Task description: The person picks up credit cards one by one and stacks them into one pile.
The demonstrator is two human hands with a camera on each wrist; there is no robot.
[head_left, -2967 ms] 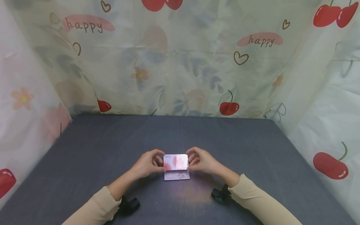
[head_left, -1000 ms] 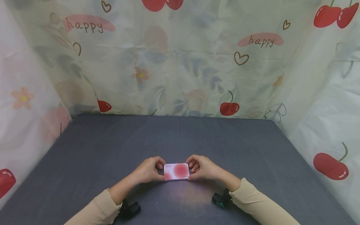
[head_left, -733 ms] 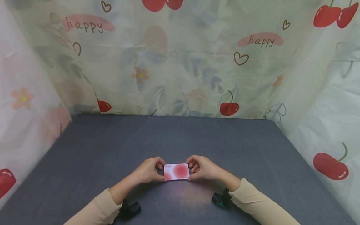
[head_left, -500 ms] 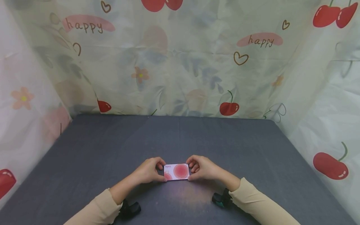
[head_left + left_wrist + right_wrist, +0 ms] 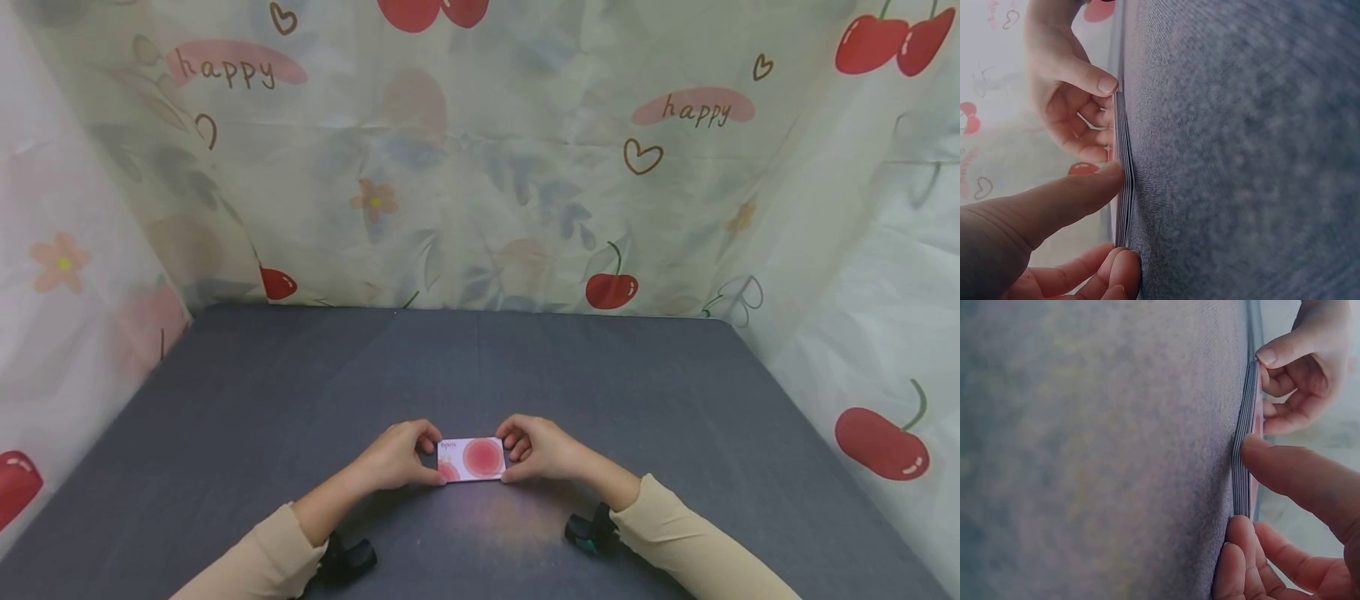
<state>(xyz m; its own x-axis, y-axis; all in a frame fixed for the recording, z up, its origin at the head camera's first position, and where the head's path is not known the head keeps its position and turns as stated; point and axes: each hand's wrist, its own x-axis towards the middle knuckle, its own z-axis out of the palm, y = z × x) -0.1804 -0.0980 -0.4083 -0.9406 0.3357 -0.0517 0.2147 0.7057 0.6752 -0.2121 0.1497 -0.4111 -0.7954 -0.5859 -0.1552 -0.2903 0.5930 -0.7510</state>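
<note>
Flat at the near middle of the dark cloth lies a neat stack of thin cards (image 5: 471, 459). Its top face is pink and white with red circles and small lettering. My left hand (image 5: 399, 455) grips the left end, thumb at the near edge and fingers curled behind. At the opposite end my right hand (image 5: 546, 450) grips it in the same way. Seen edge-on in the left wrist view, the stack (image 5: 1125, 134) shows several thin layers pressed together. The right wrist view has the layered edge (image 5: 1246, 419) between both thumbs.
Grey-blue cloth (image 5: 322, 367) covers the table. A curtain (image 5: 480, 167) with cherries and "happy" lettering rises behind it and along both sides. Dark wrist cameras (image 5: 352, 560) hang under the sleeves, close to the tabletop.
Three seconds ago both hands held a top card farther back, with another card showing below it. Now the edges are lined up and the hands are nearer me. Little has moved in the last second.
</note>
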